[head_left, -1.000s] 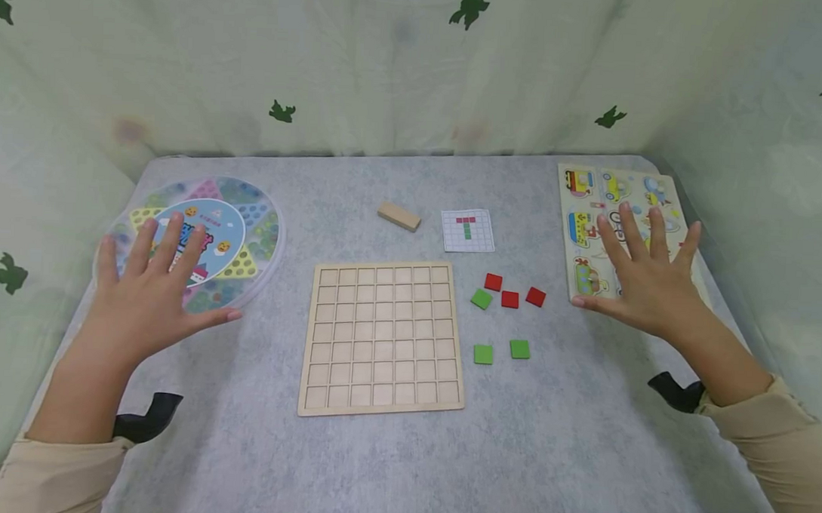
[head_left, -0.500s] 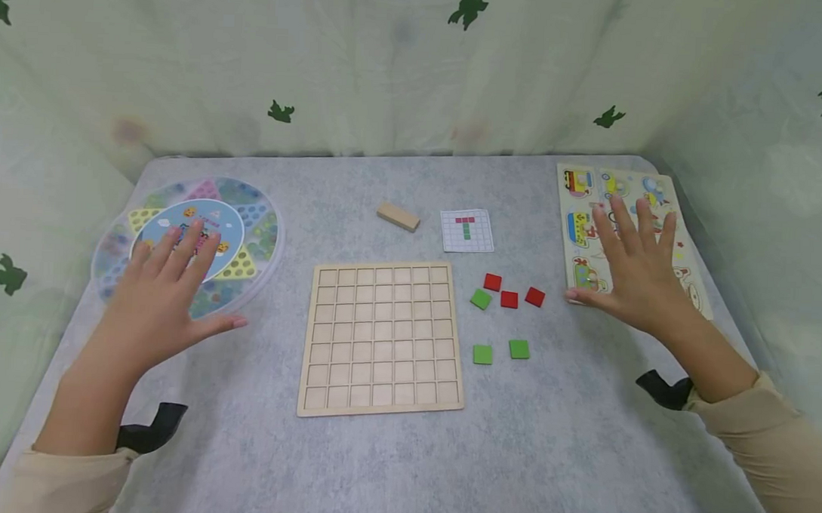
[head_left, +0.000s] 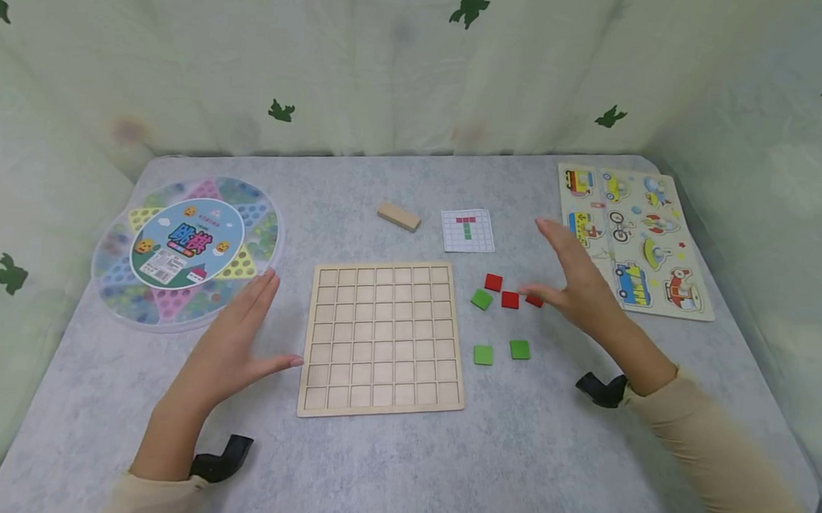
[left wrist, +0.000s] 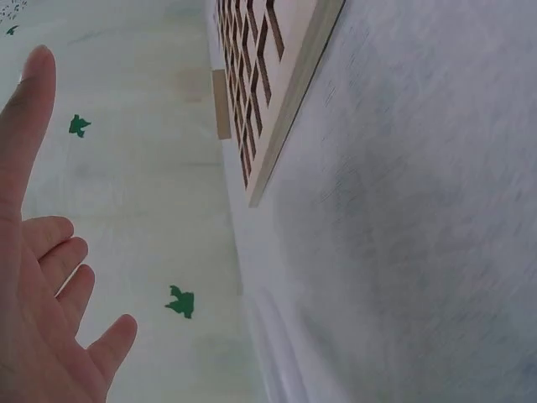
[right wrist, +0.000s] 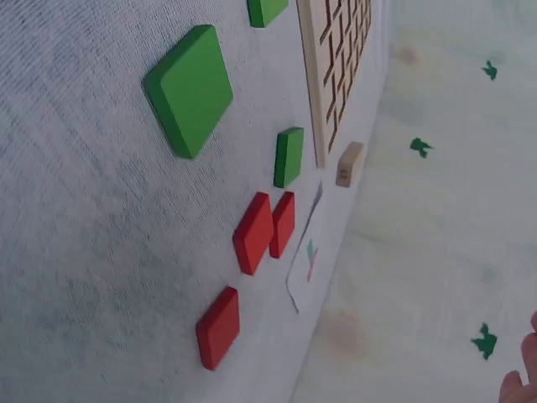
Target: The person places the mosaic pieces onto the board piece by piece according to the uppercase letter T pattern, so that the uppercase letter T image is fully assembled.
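My left hand (head_left: pixel 227 348) hovers beside the left edge of a square wooden grid board (head_left: pixel 384 338), thumb spread toward its rim, holding nothing. Its fingers are extended in the left wrist view. My right hand (head_left: pixel 583 285) hangs near the small square tiles, thumb and fingers apart, nothing between them. Its thumb overlaps one red tile (head_left: pixel 535 300) in the head view. Two other red tiles lie close by, along with a green tile (head_left: pixel 480 299). Nearer the front lie two more green tiles, one of them (right wrist: pixel 190 92) large in the right wrist view. The board's cells hold no tiles.
A pattern card (head_left: pixel 468 230) with a red and green T lies behind the tiles. Left of it is a small wooden block (head_left: pixel 399 217). A round Chinese checkers box (head_left: pixel 185 301) stands at left, and a picture puzzle board (head_left: pixel 680 236) at back right.
Both hands have moved inward and turned from palm-down to more sideways. The left came from over the round box, the right from over the puzzle board. The tiles and grid board stayed put.
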Tool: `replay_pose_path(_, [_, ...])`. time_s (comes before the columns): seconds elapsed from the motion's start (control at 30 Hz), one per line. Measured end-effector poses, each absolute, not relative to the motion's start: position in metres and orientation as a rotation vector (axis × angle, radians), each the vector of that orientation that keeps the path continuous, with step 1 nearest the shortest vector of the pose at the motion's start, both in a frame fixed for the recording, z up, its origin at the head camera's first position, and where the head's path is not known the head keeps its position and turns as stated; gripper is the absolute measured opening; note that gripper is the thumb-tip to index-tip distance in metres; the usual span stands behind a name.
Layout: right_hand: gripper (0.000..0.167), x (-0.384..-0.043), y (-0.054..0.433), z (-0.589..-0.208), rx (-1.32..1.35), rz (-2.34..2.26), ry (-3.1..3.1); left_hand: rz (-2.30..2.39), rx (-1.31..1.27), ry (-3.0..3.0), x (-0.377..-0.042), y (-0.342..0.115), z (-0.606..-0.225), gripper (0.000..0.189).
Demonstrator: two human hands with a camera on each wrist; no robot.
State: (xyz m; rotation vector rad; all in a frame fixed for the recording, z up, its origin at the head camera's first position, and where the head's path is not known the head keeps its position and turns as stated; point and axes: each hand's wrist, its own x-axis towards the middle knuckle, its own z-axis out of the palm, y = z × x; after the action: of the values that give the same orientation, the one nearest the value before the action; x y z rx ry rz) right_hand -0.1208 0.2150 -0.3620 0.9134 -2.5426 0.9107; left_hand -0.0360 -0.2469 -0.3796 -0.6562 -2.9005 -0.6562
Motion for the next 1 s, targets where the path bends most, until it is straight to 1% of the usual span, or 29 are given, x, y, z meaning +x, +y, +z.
replay_pose_path(0.13, [0.088, -0.121, 0.205, -0.375, 0.87, 0.969, -2.582, -0.75, -0.603, -2.981, -0.034, -0.242, -0.393, 0.109])
replay_pose_path(0.27, [0.082, -0.122, 0.198, -0.387, 0.817, 1.006, -2.633, -0.854, -0.571, -3.028, -0.032, -0.239, -0.402, 0.107])
replay_pose_path(0.6, [0.073, -0.128, 0.193, -0.414, 0.792, 1.035, -2.67, -0.98, -0.526, -3.087, -0.032, -0.239, -0.414, 0.104])
replay_pose_path(0.77, [0.07, -0.131, 0.191, -0.421, 0.78, 1.055, -2.675, -0.986, -0.482, -3.107, -0.032, -0.241, -0.418, 0.101])
replay_pose_path(1.0, [0.066, -0.133, 0.192, -0.43, 0.757, 1.101, -2.71, -1.019, -0.491, -3.103, -0.032, -0.241, -0.427, 0.097])
